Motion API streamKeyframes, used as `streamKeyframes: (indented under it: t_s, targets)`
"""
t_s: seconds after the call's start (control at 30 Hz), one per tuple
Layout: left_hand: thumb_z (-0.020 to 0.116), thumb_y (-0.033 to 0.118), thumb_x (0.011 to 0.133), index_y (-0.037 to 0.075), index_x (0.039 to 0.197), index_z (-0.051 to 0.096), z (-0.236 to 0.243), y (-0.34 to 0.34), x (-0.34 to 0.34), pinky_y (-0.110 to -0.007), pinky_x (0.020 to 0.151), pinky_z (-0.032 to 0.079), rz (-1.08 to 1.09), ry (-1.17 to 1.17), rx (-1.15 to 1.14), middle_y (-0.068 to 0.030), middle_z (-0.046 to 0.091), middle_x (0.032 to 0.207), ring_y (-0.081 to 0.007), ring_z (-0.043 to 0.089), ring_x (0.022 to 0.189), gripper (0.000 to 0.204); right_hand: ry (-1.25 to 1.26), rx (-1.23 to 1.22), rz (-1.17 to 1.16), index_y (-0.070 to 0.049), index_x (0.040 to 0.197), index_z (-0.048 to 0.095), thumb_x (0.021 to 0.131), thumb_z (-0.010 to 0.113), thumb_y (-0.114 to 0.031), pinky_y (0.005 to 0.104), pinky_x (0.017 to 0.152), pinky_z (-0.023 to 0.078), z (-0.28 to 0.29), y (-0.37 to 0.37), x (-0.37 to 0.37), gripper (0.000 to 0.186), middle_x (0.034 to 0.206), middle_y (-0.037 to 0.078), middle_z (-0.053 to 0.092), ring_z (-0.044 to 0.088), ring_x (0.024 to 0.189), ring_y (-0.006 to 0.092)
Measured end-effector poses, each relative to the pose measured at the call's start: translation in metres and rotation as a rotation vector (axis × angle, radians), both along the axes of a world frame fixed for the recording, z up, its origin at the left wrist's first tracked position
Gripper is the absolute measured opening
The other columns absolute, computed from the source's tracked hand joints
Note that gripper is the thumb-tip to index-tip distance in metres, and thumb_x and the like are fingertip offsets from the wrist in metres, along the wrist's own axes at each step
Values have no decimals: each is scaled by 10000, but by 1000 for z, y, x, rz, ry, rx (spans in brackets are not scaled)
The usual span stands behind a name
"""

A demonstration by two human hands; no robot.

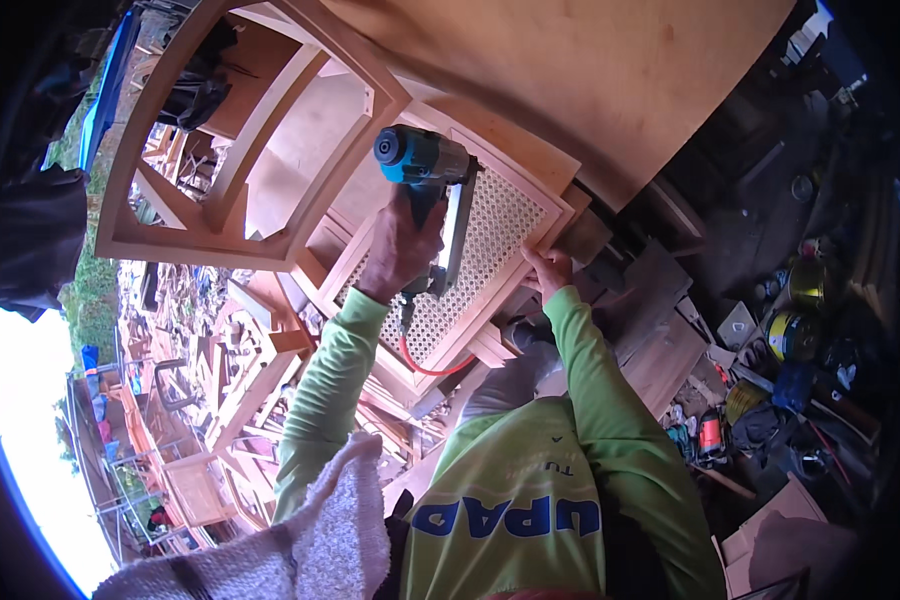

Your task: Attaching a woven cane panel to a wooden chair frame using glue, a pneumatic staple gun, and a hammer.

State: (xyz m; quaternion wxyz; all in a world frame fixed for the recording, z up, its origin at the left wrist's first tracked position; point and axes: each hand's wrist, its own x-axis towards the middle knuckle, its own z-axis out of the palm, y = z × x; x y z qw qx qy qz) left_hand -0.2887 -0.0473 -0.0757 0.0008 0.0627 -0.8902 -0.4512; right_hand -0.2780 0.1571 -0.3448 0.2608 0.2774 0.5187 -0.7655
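A: How far along were we?

B: Partway, we judged. The rails of our frame (492,292) met at the corners, and the cane (500,222) lay inside them. Fastening looked to be what we had left, though we couldn't see which joints were already pinned.

A: Where did we have it?

B: In front of us, with the curved frame (200,248) beside its left edge and a broad board (590,90) beyond its top edge.

A: And our hands?

B: Our left hand (402,248) was wrapped round the grip of the nailer (425,158), above the cane; we couldn't tell whether its nose touched wood. Our right hand (550,270) pinched the frame's edge near its right corner.

A: What were we working with?

B: Pale, straight-cut wood, smooth-looking and bare; an open, holed weave for the cane; teal and silver casing on the nailer, and a thin orange-red hose (440,373) curving below it.
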Motion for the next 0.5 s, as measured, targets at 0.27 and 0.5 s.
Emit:
streamKeyframes:
  t_s: [0.27, 0.5]
  targets:
    - [695, 145, 962, 44, 1408, 387, -29, 23, -22, -592, 718, 537, -68, -37, -170, -333, 700, 928, -559, 678, 850, 551, 21, -1, 102, -37, 1085, 609, 858, 898, -306, 477, 736, 657, -8, 11, -17, 456, 1003, 88, 636, 661, 843, 228]
    - [711, 157, 949, 46, 1437, 362, -31, 45, -27, -614, 712, 547, -56, 2, -248, -344, 699, 929, -580, 668, 847, 611, 11, 46, 135, -33, 1070, 594, 868, 892, -298, 488, 738, 662, -23, 5, -20, 447, 1021, 87, 619, 674, 911, 240]
